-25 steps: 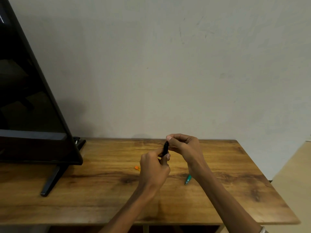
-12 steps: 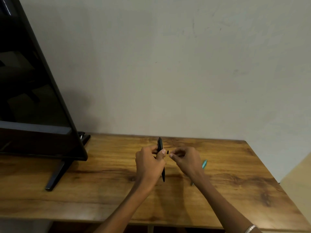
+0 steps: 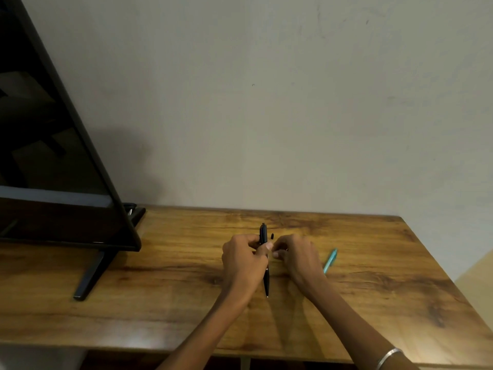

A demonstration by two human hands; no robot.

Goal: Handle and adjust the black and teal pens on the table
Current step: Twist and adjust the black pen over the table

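My left hand (image 3: 244,260) grips the black pen (image 3: 264,233) around its middle. The pen stands steeply, its tip down near the wooden table (image 3: 165,289) and its top end above my fingers. My right hand (image 3: 297,256) is close beside it with fingers curled, and a small black pen piece (image 3: 272,236) sticks up at its fingertips, apart from the pen. The teal pen (image 3: 330,260) lies flat on the table just right of my right hand, its lower end hidden behind my wrist.
A large black screen (image 3: 53,161) stands at the table's left, one stand leg (image 3: 89,276) reaching towards the front edge. A plain wall runs right behind the table. The table's right edge (image 3: 453,279) slants off near the teal pen.
A second ago my right hand pinched the top of the black pen. It has since come off to the right with the small black piece. The pen now stands more upright.
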